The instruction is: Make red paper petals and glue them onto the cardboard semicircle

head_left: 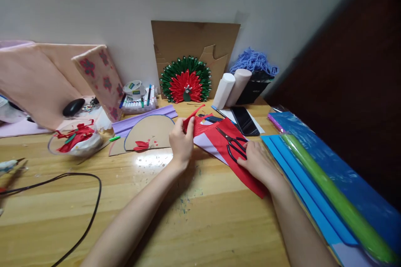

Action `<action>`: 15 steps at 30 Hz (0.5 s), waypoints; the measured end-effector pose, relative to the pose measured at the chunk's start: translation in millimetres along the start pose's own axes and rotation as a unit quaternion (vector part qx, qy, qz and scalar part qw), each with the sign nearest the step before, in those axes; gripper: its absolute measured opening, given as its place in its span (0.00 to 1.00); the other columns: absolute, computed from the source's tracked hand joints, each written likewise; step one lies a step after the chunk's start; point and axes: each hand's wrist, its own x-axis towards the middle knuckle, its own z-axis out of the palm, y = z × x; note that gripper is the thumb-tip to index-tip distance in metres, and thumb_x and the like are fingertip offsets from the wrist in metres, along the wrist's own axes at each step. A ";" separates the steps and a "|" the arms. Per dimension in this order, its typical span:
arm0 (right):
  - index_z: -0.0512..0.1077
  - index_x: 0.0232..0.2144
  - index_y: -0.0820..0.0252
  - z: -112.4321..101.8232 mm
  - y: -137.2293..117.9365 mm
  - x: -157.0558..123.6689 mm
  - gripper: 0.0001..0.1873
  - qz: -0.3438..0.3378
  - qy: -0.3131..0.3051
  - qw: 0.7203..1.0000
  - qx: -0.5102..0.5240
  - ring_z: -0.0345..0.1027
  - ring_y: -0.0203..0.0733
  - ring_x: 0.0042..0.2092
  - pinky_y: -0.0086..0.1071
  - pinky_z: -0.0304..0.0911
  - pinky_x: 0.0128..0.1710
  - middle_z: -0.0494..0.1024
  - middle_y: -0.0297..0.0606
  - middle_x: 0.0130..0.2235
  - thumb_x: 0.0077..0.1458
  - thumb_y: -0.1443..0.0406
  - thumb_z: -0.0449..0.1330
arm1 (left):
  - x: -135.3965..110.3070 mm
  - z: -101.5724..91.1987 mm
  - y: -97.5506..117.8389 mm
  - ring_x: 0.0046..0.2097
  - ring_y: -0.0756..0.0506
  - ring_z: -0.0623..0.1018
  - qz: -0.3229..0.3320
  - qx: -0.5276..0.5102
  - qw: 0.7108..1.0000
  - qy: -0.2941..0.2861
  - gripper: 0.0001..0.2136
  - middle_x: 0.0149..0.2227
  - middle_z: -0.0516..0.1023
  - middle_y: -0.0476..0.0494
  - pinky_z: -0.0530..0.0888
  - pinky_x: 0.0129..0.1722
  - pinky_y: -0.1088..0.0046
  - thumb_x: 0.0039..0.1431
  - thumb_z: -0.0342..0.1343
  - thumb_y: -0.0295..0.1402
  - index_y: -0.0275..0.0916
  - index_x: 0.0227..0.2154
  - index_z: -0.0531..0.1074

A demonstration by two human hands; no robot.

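A crinkled red crepe-paper piece [202, 127] is pinched between the thumb and fingers of the left hand [182, 142], over the middle of the pale wooden table [200, 229].
Just right of it, black-handled metal scissors [232, 144] lie over a smooth, flat red sheet [246, 177]; the right hand [258, 160] touches their handles, though whether it grips them I cannot tell. Left of the left hand is a tan cardboard half-disc [150, 128] bearing red petal-shaped scraps [141, 145]; farther back stands a green-and-red fan-shaped paper peacock [187, 85].

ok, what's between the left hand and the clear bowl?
Head view, going out from the left hand: cardboard with red scraps on it, then a small green piece nearer the bowl.
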 end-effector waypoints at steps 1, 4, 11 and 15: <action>0.65 0.38 0.70 3.4 0.7 1.6 0.17 -0.002 -0.009 1.000 -0.016 0.66 0.56 0.45 0.41 0.60 0.45 0.71 0.55 0.40 0.43 0.68 0.60 | 1.1 -0.1 0.4 0.24 0.52 0.66 0.000 0.004 1.000 0.000 0.13 0.21 0.67 0.52 0.59 0.25 0.77 0.60 0.49 0.42 0.38 0.27 0.67; 0.64 0.35 0.66 10.0 -5.2 6.5 0.13 -0.008 -0.027 1.000 0.002 0.67 0.54 0.42 0.39 0.60 0.41 0.72 0.53 0.38 0.45 0.66 0.58 | 4.5 2.6 1.9 0.24 0.52 0.67 0.001 0.007 1.000 -0.001 0.13 0.22 0.68 0.51 0.60 0.25 0.77 0.60 0.48 0.42 0.38 0.26 0.66; 0.60 0.28 0.57 -4.3 -32.4 -1.3 0.11 0.028 -0.059 0.890 0.451 0.65 0.39 0.31 0.32 0.60 0.32 0.67 0.32 0.27 0.45 0.60 0.57 | 14.5 13.9 1.8 0.24 0.51 0.68 -0.017 -0.004 1.000 0.006 0.12 0.23 0.68 0.51 0.60 0.25 0.77 0.61 0.46 0.42 0.39 0.28 0.64; 0.60 0.33 0.58 -0.7 -66.3 -26.7 0.14 -0.044 -0.224 0.718 0.657 0.63 0.33 0.28 0.29 0.61 0.30 0.65 0.29 0.27 0.51 0.56 0.59 | 14.0 15.0 0.7 0.23 0.51 0.67 -0.025 0.007 1.000 0.005 0.12 0.22 0.67 0.52 0.60 0.25 0.77 0.61 0.47 0.42 0.39 0.29 0.64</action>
